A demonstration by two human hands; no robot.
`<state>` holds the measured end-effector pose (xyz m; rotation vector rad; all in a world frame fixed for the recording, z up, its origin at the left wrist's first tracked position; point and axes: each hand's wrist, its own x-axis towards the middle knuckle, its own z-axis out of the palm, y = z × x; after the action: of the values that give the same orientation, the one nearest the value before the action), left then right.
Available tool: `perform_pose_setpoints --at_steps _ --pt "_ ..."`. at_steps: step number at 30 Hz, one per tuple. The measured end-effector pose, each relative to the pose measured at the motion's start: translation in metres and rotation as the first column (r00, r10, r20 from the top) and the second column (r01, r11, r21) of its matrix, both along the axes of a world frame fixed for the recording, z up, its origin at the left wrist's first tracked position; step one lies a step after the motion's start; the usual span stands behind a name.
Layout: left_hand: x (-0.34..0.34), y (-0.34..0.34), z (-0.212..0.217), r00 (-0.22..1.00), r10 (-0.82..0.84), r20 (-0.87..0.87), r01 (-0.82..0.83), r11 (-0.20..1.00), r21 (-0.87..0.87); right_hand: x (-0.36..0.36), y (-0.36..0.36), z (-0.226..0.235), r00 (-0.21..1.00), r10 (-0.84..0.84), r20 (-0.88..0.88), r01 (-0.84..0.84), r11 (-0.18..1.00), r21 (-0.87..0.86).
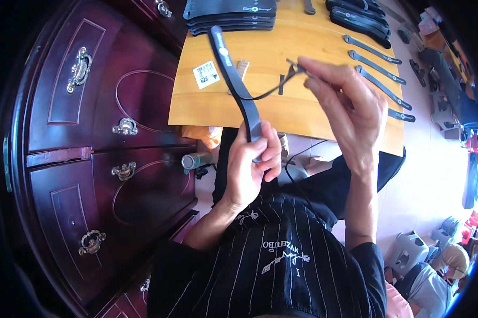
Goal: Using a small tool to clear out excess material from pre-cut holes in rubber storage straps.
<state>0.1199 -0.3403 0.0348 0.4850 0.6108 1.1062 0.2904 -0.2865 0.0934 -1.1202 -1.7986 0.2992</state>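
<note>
Cupboard doors of dark red wood are seen on the left, and a yellow wooden table is set beside them. One stack of black straps is placed at the far left of the table, another stack at the far right, and four single straps are laid along the right edge. One long black strap is held up above the near part of the table. It could be bent or lost from the grip if it is tugged hard sideways, since only its low end is held. That end is wrapped by the left hand, with bent fingers and a pressing thumb. By the right hand, with thumb and first finger nearly together, a thin black strip is pinched near its tip.
</note>
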Motion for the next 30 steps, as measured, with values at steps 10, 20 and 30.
perform_pose_setpoints --at_steps 10,20,30 --pt "-0.015 0.023 -0.019 0.969 0.13 -0.21 -0.115 0.99 0.079 0.006 -0.041 -0.024 0.981 0.192 0.001 -0.18 0.923 -0.341" --pt "-0.007 0.012 -0.005 0.878 -0.24 -0.413 0.297 0.952 0.079 -0.006 -0.005 -0.042 0.92 0.246 -0.306 -0.346 0.875 -0.338" --pt "0.001 0.02 0.001 0.629 -0.399 -0.667 0.694 0.675 0.25 0.182 -0.063 0.013 0.149 -0.942 0.301 0.712 0.313 0.628"
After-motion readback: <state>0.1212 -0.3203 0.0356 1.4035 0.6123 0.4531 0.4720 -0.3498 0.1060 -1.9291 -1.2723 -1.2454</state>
